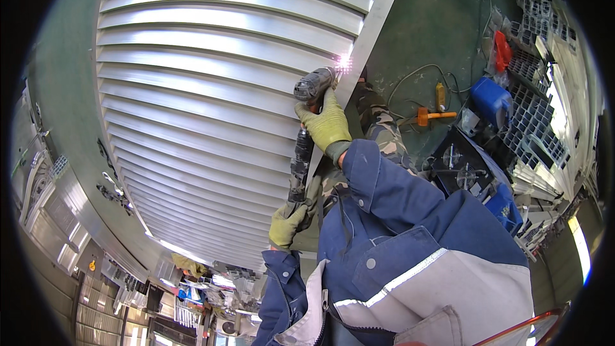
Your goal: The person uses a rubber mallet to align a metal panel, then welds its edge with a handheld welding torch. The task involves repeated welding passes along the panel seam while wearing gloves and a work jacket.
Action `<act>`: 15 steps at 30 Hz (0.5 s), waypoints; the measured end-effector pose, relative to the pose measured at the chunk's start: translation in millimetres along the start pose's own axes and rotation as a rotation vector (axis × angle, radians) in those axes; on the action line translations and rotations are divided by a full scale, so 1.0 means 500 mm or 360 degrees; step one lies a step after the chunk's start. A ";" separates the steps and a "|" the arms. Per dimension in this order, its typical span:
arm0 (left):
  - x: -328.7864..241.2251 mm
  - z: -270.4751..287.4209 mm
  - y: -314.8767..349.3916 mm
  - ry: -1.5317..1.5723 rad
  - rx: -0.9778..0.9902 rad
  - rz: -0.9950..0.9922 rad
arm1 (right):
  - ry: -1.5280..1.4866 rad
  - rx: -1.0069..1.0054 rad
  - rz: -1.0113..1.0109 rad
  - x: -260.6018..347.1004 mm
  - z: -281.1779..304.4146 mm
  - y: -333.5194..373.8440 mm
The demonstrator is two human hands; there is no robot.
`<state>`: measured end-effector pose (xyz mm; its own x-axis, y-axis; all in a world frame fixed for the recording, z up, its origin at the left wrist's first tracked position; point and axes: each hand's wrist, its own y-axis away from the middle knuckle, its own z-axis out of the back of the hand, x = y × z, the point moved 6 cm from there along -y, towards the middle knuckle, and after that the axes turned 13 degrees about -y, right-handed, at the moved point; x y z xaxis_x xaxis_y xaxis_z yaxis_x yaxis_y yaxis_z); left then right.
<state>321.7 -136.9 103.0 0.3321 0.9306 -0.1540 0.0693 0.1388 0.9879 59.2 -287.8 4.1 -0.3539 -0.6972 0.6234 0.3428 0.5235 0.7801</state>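
A bright pink-white glow point(344, 64) shines at the tip of a pistol-shaped black power tool point(315, 84), where it meets the side rail of a silver slatted metal panel point(224, 51). My right hand point(327, 123), in a yellow-green glove, is closed around the tool near its head. Below it, a black-taped section point(300, 165) runs down toward me. My left hand point(288, 223), gloved too, closes around the lower end of that section; its fingers are partly hidden. The tool's exact kind is unclear.
Right of the panel, an orange-handled tool point(435, 116), a yellow bottle point(440, 96), cables and a blue jug point(492, 102) lie on the green floor point(416, 38). A black box with fans point(458, 160) stands near stacked metal profiles point(528, 122). My camouflage-clad leg point(387, 129) is beside the panel.
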 end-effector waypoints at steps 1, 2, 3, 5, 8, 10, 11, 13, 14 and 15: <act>-0.001 0.000 0.000 -0.0004 -0.0005 0.0003 | 0.0010 -0.0002 -0.0001 0.003 0.000 0.001; 0.000 0.001 -0.001 -0.0016 -0.0002 -0.0009 | 0.0021 -0.0005 -0.0003 0.008 0.001 0.003; 0.003 0.003 -0.004 -0.0026 -0.0002 -0.0021 | 0.0032 -0.0004 -0.0005 0.012 0.000 0.004; 0.005 0.004 -0.003 -0.0025 0.0013 -0.0030 | 0.0031 -0.0005 0.0010 0.009 0.001 0.005; 0.002 0.001 -0.002 -0.0009 0.0030 -0.0023 | 0.0010 -0.0007 0.0001 -0.002 0.000 0.002; 0.001 -0.001 -0.001 -0.0012 -0.0001 -0.0017 | 0.0003 -0.0007 -0.0001 -0.004 -0.002 0.001; 0.005 0.001 -0.003 -0.0034 -0.0002 -0.0020 | 0.0000 0.0007 -0.0010 -0.004 -0.001 0.002; 0.014 0.008 -0.008 -0.0076 -0.0003 -0.0025 | -0.0004 0.0034 -0.0028 0.007 0.001 0.007; 0.017 0.009 -0.009 -0.0074 -0.0004 -0.0021 | 0.0021 0.0008 -0.0013 0.007 0.001 0.009; 0.016 0.008 -0.006 -0.0073 -0.0007 -0.0013 | 0.0043 -0.0016 -0.0001 0.008 0.000 0.011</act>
<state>328.1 -131.4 98.6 0.3745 0.9128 -0.1628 0.0682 0.1480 0.9866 59.9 -287.6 10.8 -0.3306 -0.7107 0.6210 0.3515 0.5179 0.7799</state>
